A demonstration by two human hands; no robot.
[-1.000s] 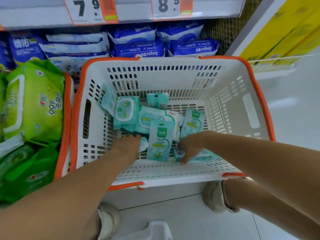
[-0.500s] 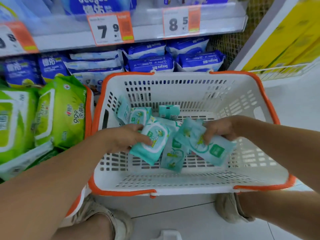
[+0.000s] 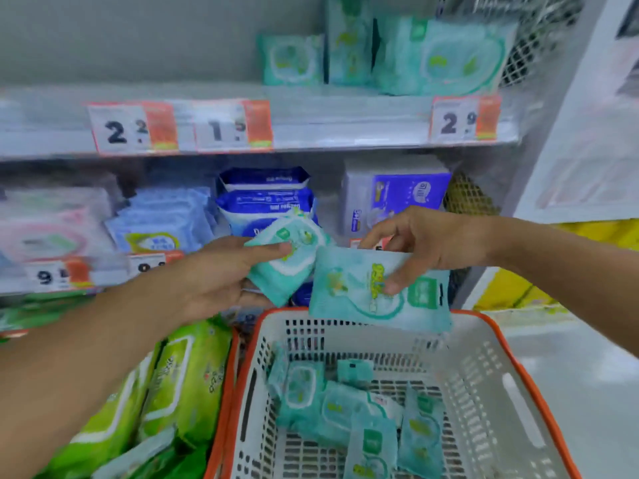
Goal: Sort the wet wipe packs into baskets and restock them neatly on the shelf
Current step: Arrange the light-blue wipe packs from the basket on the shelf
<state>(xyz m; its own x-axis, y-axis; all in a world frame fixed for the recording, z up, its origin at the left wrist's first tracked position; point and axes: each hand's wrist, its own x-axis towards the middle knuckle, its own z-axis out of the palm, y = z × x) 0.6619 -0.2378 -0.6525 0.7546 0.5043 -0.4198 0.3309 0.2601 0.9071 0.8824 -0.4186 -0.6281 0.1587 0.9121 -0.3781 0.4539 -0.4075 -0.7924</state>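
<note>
each hand (image 3: 221, 271) (image 3: 428, 243) grips a teal pack (image 3: 287, 257) (image 3: 377, 288); some shelved at twelve o'clock (image 3: 439, 57), more wait in the basket (image 3: 484, 357) at six.

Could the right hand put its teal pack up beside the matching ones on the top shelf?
Probably yes. The right hand pinches its teal pack in open air, with bare shelf left of the matching packs.

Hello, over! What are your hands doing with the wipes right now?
Left hand grips small teal pack. Right hand pinches larger teal pack. Both above white basket. Nothing in the way.
</note>
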